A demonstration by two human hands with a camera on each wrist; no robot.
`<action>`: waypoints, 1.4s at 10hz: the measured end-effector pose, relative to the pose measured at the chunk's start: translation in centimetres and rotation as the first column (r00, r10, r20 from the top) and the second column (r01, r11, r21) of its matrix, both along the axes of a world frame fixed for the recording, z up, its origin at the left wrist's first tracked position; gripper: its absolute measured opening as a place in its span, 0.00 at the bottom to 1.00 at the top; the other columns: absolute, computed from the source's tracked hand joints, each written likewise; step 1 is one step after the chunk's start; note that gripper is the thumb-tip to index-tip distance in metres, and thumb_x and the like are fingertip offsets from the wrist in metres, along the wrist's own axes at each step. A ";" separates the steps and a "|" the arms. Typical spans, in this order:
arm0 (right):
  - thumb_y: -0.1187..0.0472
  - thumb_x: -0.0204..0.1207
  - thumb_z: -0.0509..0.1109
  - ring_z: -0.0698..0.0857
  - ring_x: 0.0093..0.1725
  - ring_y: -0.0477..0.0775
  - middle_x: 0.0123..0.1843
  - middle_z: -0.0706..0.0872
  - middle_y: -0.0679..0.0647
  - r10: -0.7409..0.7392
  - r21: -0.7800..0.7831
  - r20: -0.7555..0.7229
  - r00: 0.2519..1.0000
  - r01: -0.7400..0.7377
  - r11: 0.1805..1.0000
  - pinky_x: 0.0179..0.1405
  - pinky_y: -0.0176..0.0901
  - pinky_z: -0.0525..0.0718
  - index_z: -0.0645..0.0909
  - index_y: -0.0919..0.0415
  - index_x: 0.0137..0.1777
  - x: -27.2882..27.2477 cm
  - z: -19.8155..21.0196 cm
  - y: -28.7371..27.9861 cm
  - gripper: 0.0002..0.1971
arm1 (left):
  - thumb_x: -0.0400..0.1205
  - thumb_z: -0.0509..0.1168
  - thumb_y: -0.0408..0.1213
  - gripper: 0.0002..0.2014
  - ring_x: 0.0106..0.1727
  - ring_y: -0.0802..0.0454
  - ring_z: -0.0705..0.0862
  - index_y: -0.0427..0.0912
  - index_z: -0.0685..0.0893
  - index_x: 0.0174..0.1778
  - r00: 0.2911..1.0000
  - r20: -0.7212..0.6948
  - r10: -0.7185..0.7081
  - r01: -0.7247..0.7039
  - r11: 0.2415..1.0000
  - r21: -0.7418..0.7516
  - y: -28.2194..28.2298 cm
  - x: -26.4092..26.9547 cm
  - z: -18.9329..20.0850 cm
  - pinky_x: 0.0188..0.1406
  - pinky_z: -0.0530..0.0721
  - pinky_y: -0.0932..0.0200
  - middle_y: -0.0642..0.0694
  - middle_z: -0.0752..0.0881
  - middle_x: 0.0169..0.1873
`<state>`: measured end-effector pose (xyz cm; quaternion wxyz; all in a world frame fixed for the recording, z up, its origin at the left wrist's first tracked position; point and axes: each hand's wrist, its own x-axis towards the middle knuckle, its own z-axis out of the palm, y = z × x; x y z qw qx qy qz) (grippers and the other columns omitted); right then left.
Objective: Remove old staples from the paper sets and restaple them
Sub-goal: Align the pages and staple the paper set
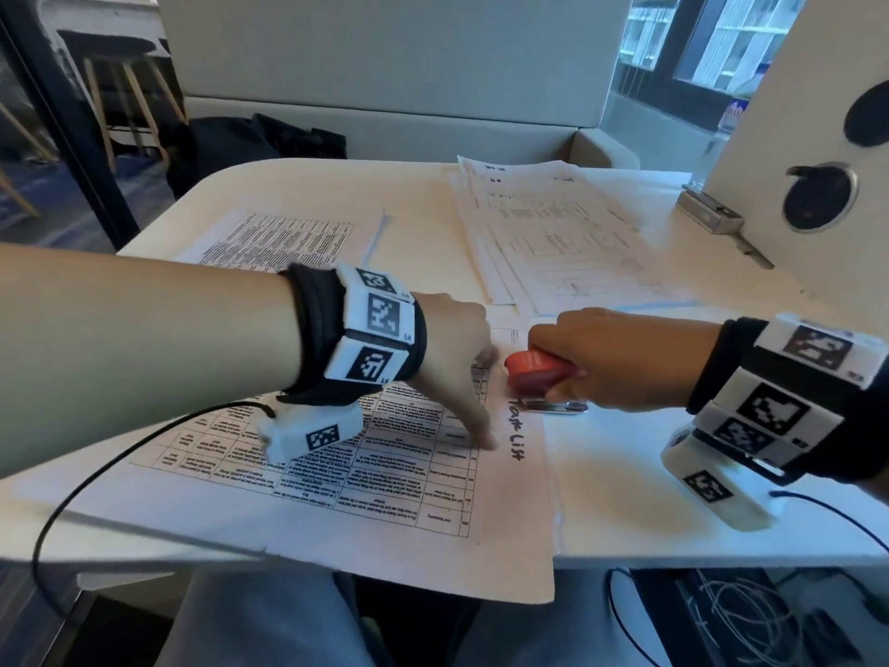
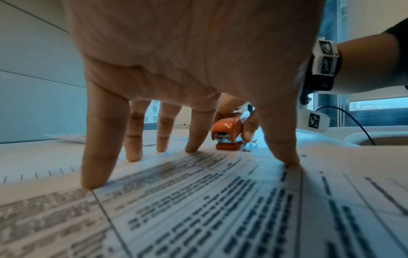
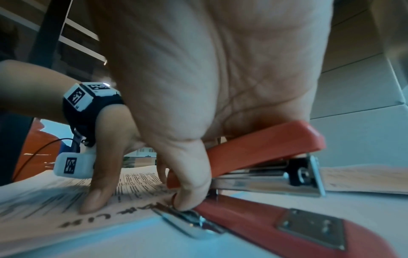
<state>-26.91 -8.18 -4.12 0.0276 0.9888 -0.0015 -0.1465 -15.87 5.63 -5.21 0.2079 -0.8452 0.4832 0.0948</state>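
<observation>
Fingers [image 2: 97, 148] spread on paper set [image 1: 385, 474]; right hand [image 1: 625, 358] grips stapler [image 1: 539, 370].

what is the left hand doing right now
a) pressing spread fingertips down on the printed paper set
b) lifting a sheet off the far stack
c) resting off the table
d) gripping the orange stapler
a: the left hand has its fingers spread straight, tips planted on the printed paper set, while the orange stapler sits in the right hand.
</observation>
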 end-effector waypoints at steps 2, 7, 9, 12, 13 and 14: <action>0.50 0.77 0.70 0.77 0.44 0.52 0.44 0.77 0.50 0.063 0.001 0.007 0.998 -0.063 0.998 0.41 0.45 0.77 0.67 0.47 0.48 0.4 -0.2 -0.1 0.12 | 0.56 0.67 0.78 0.47 0.55 0.50 0.74 0.51 0.73 0.65 0.991 -0.132 0.029 -0.035 0.998 -0.044 0.5 -1.8 0.8 0.44 0.77 0.55 0.50 0.72 0.53; 0.42 0.81 0.61 0.71 0.47 0.53 0.50 0.73 0.51 0.376 -0.253 0.141 0.916 -0.334 0.908 0.47 0.48 0.75 0.69 0.53 0.61 0.8 -1.4 0.1 0.18 | 0.65 0.53 0.81 0.53 0.81 0.31 0.57 0.66 0.32 0.79 0.981 -0.155 0.119 -0.105 0.990 0.097 1.0 -1.8 -0.6 0.74 0.65 0.41 0.45 0.27 0.81; 0.43 0.80 0.64 0.74 0.47 0.52 0.49 0.75 0.50 0.272 -0.102 0.031 0.962 -0.268 0.958 0.47 0.47 0.77 0.66 0.49 0.54 1.3 -1.0 0.3 0.14 | 0.65 0.53 0.81 0.53 0.82 0.31 0.55 0.66 0.30 0.79 0.980 -0.155 0.124 -0.106 0.988 0.115 1.0 -1.8 -0.6 0.75 0.63 0.41 0.44 0.26 0.80; 0.49 0.77 0.72 0.76 0.39 0.55 0.44 0.79 0.54 0.664 -0.338 0.242 0.708 -0.580 0.742 0.35 0.49 0.79 0.68 0.54 0.55 1.5 -0.8 0.3 0.17 | 0.67 0.52 0.80 0.46 0.81 0.29 0.56 0.70 0.46 0.80 0.976 -0.179 0.125 -0.102 0.986 0.131 1.0 -2.0 -0.2 0.76 0.62 0.42 0.43 0.27 0.80; 0.51 0.74 0.75 0.76 0.40 0.54 0.47 0.80 0.55 0.685 -0.327 0.252 0.683 -0.607 0.725 0.35 0.47 0.78 0.68 0.53 0.56 1.7 -0.7 0.3 0.19 | 0.68 0.52 0.79 0.45 0.81 0.29 0.53 0.69 0.48 0.80 0.974 -0.193 0.115 -0.091 0.987 0.130 1.1 -2.0 0.0 0.78 0.59 0.42 0.41 0.28 0.81; 0.43 0.77 0.69 0.75 0.44 0.47 0.46 0.78 0.45 0.454 -0.133 0.139 0.880 -0.438 0.889 0.43 0.41 0.76 0.68 0.47 0.51 1.8 -0.7 0.5 0.14 | 0.69 0.54 0.78 0.48 0.82 0.31 0.48 0.66 0.39 0.81 0.976 -0.182 0.121 -0.101 0.988 0.118 1.2 -2.2 0.1 0.78 0.57 0.41 0.42 0.26 0.80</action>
